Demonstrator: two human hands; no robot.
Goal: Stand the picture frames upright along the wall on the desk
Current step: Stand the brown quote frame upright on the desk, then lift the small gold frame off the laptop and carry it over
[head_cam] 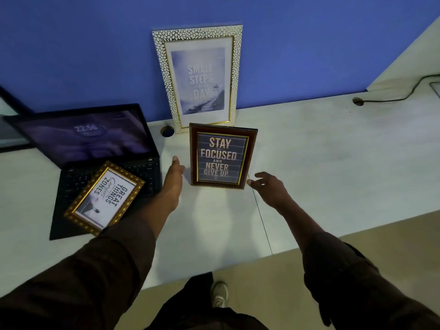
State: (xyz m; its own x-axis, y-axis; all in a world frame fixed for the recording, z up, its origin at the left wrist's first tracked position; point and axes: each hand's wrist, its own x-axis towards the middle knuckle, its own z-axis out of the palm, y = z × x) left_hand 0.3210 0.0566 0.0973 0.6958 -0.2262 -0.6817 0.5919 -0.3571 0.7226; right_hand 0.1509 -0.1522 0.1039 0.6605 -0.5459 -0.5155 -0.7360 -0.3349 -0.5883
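Observation:
A tall white-and-gold frame [198, 77] leans upright against the blue wall [71, 55]. In front of it a dark red frame reading "Stay focused" [221, 157] stands upright on the white desk [321, 167], away from the wall. My left hand [173, 179] is just left of it, fingers extended, holding nothing. My right hand [267, 186] hovers at its lower right corner with fingers spread, not gripping. A small gold ornate frame [106, 197] lies flat and askew on the laptop keyboard.
An open black laptop [90, 144] sits at the left with its screen lit. A cable hole [167, 131] is in the desk near the wall. Another hole with a black cable [390, 98] is at the far right. The desk's front edge runs diagonally below my arms.

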